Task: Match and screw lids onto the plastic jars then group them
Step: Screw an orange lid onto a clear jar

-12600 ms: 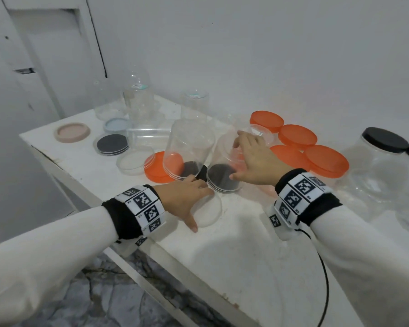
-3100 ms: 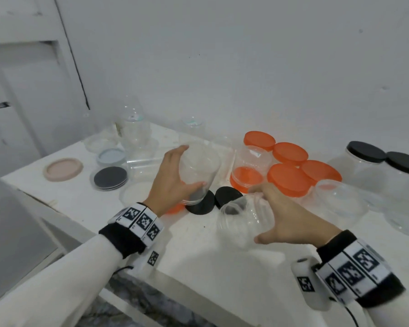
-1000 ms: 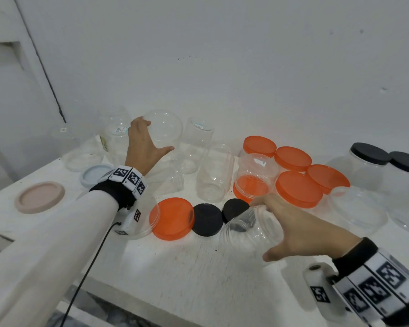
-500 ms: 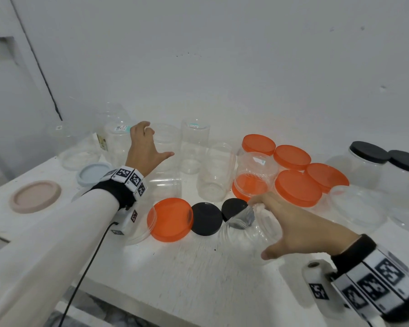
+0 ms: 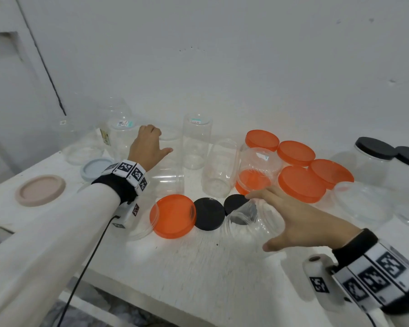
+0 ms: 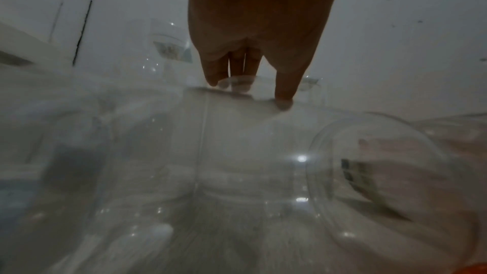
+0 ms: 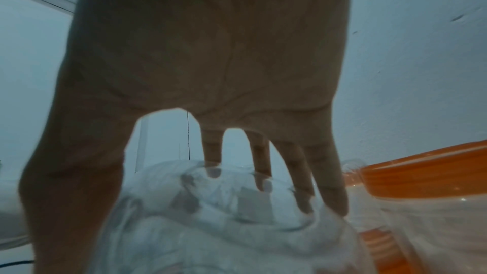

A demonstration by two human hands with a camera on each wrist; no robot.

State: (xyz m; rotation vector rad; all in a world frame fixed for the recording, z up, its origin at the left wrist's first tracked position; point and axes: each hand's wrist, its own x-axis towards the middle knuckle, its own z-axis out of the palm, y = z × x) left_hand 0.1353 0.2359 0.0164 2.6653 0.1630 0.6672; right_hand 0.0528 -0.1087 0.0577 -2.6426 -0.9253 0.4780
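The small clear jar (image 5: 253, 223), tipped on the table at 5 o'clock, is sitting gripped in the right hand (image 5: 300, 223). The left hand (image 5: 149, 147) has lowered a tall jar (image 5: 168, 166) at 11 o'clock, fingers still curled on it, freeing it for the black lids (image 5: 209, 217). Sticker writing is unreadable.

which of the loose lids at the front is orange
The orange lid, leftmost of the front three; the two black lids sit to its right.

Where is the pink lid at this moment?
In the head view, the pink lid lies at the table's far left, alone, left of the pale blue lid.
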